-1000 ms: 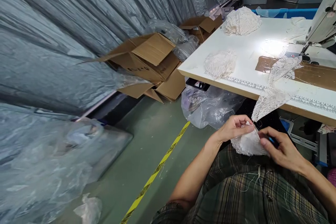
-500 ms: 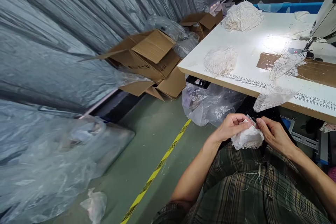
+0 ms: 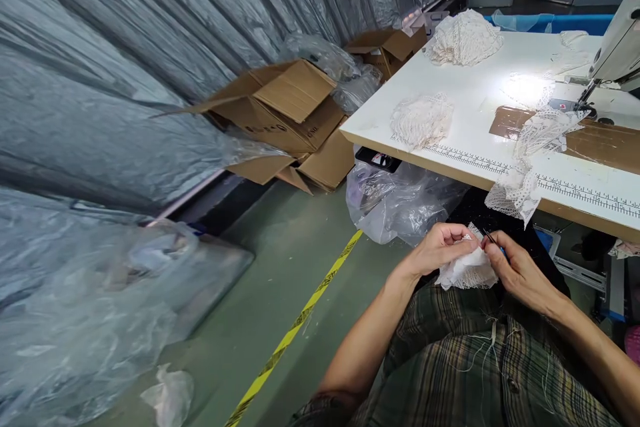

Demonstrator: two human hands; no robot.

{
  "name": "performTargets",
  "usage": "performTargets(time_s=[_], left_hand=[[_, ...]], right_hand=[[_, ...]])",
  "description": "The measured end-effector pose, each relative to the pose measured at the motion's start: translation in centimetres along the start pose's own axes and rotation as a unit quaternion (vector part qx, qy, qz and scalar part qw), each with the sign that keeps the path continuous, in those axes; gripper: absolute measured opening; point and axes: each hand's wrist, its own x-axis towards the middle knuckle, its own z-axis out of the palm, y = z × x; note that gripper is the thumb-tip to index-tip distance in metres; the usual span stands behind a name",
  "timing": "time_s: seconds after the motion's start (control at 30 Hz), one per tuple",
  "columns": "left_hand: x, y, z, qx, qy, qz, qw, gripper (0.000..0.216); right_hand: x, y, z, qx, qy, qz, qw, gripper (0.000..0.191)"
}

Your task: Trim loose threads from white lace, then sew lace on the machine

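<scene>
Head view: the left hand [image 3: 440,248] pinches a white lace piece [image 3: 466,272] off the near edge of the surface [image 3: 470,95]. The right hand [image 3: 517,268] grips a slim dark-tipped tool [image 3: 490,237] at its right. The lace is probably light, limp and snag-prone; hold by a gathered edge.

Carton [image 3: 295,100] txt, ruler [image 3: 585,193] nos. illegible

The person wears a dark green plaid woven shirt [image 3: 470,370] crossed by black bands and thin yellowish and brown lines, with a small round dark button [image 3: 513,385] on its front. Pale, loose, curling threads [image 3: 493,340] cling to the fabric around a light tuft. The matching plaid left sleeve [image 3: 320,411] ends near the elbow; the forearms [image 3: 370,333], left hand [image 3: 435,251] and right hand [image 3: 523,273] are bare.
</scene>
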Motion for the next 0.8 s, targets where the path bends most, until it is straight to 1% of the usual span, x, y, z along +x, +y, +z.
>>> performTargets(time_s=[0.07,0.1,0.13,0.17,0.23,0.27,0.33,0.4,0.43,0.5,0.57,0.63,0.7,0.77,0.8], left_hand=[[0.2,-0.4,-0.3,0.02,-0.003,0.002,1.0,0.05],[0.4,-0.6,-0.4,0.043,0.003,0.015,0.999,0.047],[0.7,-0.8,-0.6,0.075,0.019,0.034,0.996,0.045],[1.2,-0.9,-0.8,0.11,0.042,0.056,0.991,0.044],[2.4,-1.1,-0.9,0.154,0.088,0.093,0.98,0.051],[3.1,-1.0,-0.9,0.153,0.102,0.105,0.977,0.056],[4.4,-0.7,-0.7,0.117,0.109,0.125,0.979,0.058],[5.3,-0.1,-0.1,0.088,0.108,0.146,0.98,0.049],[5.5,0.2,0.3,0.09,0.11,0.154,0.978,0.042],[5.1,0.5,1.1,0.134,0.117,0.168,0.97,0.03],[4.1,0.5,1.8,0.215,0.115,0.195,0.95,0.024],[2.7,0.3,2.2,0.291,0.088,0.244,0.921,0.019],[1.3,0.0,2.6,0.341,0.066,0.302,0.888,0.018],[0.1,-0.1,2.8,0.375,0.028,0.329,0.866,0.016],[-0.3,-0.1,2.9,0.383,0.012,0.335,0.861,0.015]], right_hand=[[-0.5,0.6,0.3,0.007,-0.035,0.009,0.999,0.035],[-0.7,1.0,0.4,-0.006,-0.041,0.019,0.999,0.033],[-0.8,1.3,0.5,-0.028,-0.031,0.024,0.999,0.03],[-1.0,1.7,0.5,-0.056,-0.008,0.022,0.998,0.028],[-1.1,1.9,0.5,-0.107,0.05,-0.003,0.993,0.024],[-1.2,1.8,0.5,-0.122,0.072,-0.023,0.99,0.023],[-1.2,1.1,0.2,-0.133,0.09,-0.064,0.985,0.019],[-1.3,0.1,0.0,-0.128,0.093,-0.1,0.982,0.015],[-1.3,-0.4,-0.1,-0.124,0.098,-0.117,0.98,0.013],[-1.3,-1.2,-0.2,-0.116,0.114,-0.147,0.976,0.009],[-1.1,-1.5,-0.3,-0.104,0.148,-0.157,0.971,0.005],[-0.8,-1.3,-0.3,-0.091,0.207,-0.137,0.964,0.007],[-0.5,-0.9,-0.3,-0.076,0.256,-0.085,0.96,0.018],[-0.2,-0.6,-0.4,-0.055,0.262,-0.032,0.963,0.025],[-0.2,-0.6,-0.5,-0.044,0.254,-0.015,0.966,0.023]])
